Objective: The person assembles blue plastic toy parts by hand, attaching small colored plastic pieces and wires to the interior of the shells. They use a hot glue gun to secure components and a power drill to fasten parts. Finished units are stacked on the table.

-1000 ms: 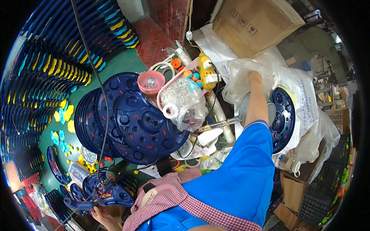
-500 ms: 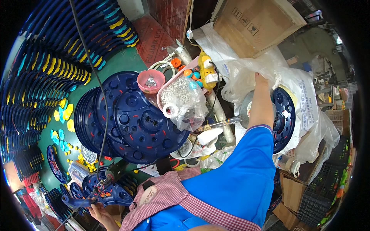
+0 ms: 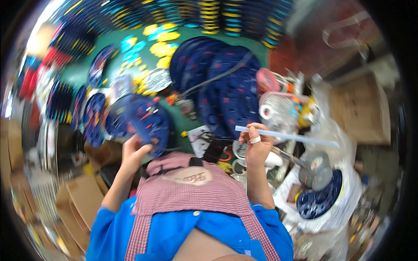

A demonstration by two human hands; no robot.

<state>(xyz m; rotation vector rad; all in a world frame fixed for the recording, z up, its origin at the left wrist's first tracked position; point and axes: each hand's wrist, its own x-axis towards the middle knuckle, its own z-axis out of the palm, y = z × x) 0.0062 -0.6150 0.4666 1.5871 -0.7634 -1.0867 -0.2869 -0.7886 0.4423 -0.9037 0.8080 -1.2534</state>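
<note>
the round dark-blue plastic clock dial with small red marks (image 3: 140, 123) sits tilted up in front of the person's chest, its face turned toward the camera, over the green table. its lower edge is gripped by the left hand (image 3: 136, 153) — fingers curled onto the rim near the bottom right of the disc. motion blur hides the fine detail on its face.

the long, thin, translucent white plastic strip (image 3: 289, 137) lies almost level, slanting slightly down to the right. its left end is pinched in the right hand (image 3: 257, 145) — the rest juts free to the right, passing over the clutter beside the stacked blue dials.
</note>
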